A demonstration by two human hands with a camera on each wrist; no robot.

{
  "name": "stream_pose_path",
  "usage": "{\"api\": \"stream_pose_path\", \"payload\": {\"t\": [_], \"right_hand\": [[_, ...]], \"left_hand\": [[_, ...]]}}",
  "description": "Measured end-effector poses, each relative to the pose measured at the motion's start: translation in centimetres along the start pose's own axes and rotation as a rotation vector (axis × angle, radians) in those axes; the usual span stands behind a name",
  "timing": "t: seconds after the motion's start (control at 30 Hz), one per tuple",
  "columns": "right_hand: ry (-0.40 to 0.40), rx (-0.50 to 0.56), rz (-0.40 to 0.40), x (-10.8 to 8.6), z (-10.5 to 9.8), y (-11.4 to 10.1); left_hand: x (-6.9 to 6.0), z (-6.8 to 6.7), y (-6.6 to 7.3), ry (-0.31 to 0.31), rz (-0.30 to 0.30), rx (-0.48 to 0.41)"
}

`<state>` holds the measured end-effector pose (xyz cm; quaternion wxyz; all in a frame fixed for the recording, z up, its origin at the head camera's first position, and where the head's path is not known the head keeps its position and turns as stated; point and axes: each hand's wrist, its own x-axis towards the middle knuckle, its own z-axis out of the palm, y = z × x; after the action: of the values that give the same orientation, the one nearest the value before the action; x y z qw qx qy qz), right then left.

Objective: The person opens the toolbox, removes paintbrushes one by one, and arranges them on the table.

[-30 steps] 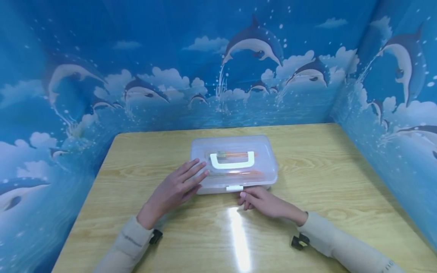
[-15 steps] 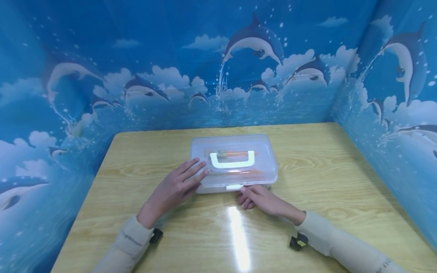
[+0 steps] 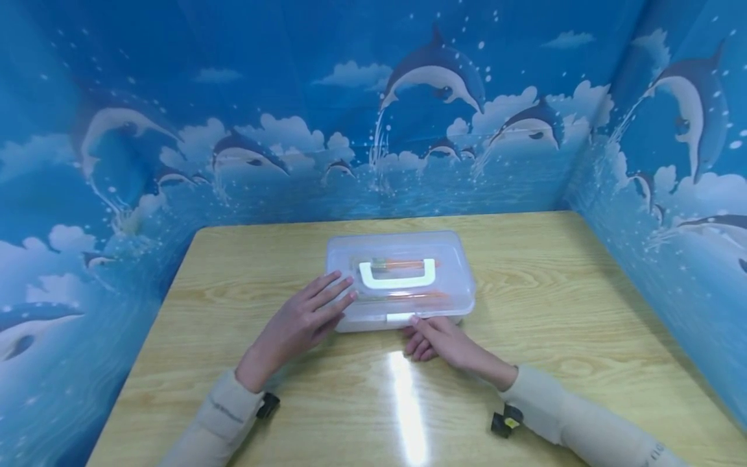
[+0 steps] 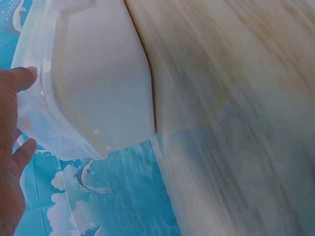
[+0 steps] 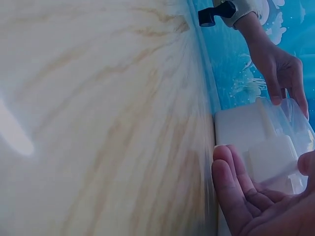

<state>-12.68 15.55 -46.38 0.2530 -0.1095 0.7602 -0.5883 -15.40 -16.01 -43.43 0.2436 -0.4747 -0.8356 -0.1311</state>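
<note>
A translucent plastic storage box (image 3: 458, 266) with a white carry handle (image 3: 398, 283) stands lid-down on its base, with slim orange items (image 3: 408, 295) dimly visible inside; their kind is unclear. My left hand (image 3: 300, 321) rests spread fingers on the lid's left front corner; in the left wrist view, the thumb (image 4: 24, 77) touches the lid's edge. At the front latch (image 3: 399, 318), my right hand (image 3: 443, 340) puts its thumb against the latch's upper right end. Its other fingers (image 5: 229, 189) are loosely bent in front of the latch, apart from the thumb.
The box sits on a wood-grain table (image 3: 543, 298) towards its far edge. Blue dolphin-print curtains (image 3: 292, 130) enclose the back and sides. A bright reflection (image 3: 408, 408) lies on the tabletop in front.
My right thumb has risen from below the latch onto its upper right end, and the right wrist has shifted slightly left. The left hand and the box have stayed in place.
</note>
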Motion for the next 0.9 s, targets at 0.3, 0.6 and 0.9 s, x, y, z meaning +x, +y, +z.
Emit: {"api": "stream_pose_path", "payload": {"t": [0.3,0.6,0.9], "right_hand": [[-0.003,0.133,0.025,-0.15,0.37,0.13],[0.039,0.315,0.132,-0.18,0.49,-0.04],[0.075,0.386,0.135,-0.27,0.90,0.21]], "left_hand": [[-0.12,0.19,0.03,0.004,-0.016,-0.001],[0.00,0.15,0.18,0.005,-0.029,-0.013],[0.01,0.24,0.24,0.010,-0.031,-0.016]]}}
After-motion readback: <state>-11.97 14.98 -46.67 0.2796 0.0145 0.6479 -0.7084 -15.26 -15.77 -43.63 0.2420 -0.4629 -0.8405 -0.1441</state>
